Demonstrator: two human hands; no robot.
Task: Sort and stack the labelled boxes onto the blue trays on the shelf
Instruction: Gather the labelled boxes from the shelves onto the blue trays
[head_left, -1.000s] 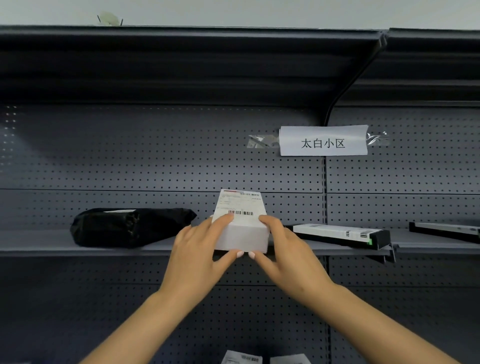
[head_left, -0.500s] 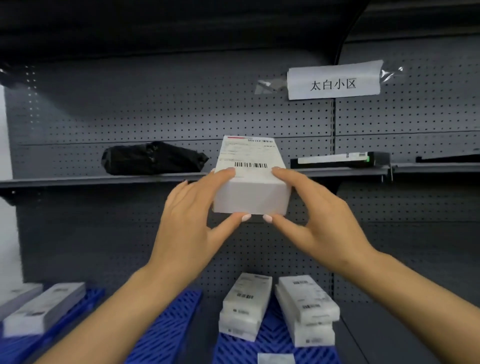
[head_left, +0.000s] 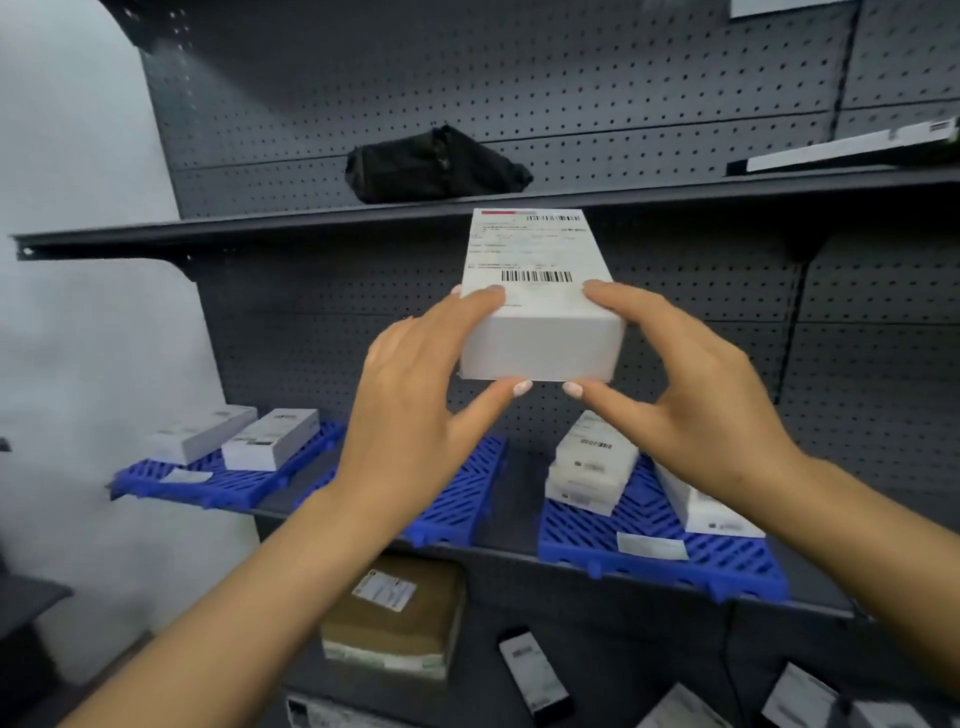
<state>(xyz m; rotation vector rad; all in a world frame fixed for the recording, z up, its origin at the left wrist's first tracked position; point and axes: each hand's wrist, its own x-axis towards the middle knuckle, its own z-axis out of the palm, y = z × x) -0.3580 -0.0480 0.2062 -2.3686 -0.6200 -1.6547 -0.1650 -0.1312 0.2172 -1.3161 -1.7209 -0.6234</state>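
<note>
Matt white cardboard box (head_left: 540, 312) with paper label, ribbed blue plastic trays (head_left: 660, 551), perforated grey metal backboard (head_left: 519, 78).

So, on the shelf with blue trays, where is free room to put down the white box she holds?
The middle blue tray shows bare slats between the left hand and the dark gap beside the right blue tray. The left blue tray has free front slats near its paper slip. The right tray is crowded: box stack, leaning box.
</note>
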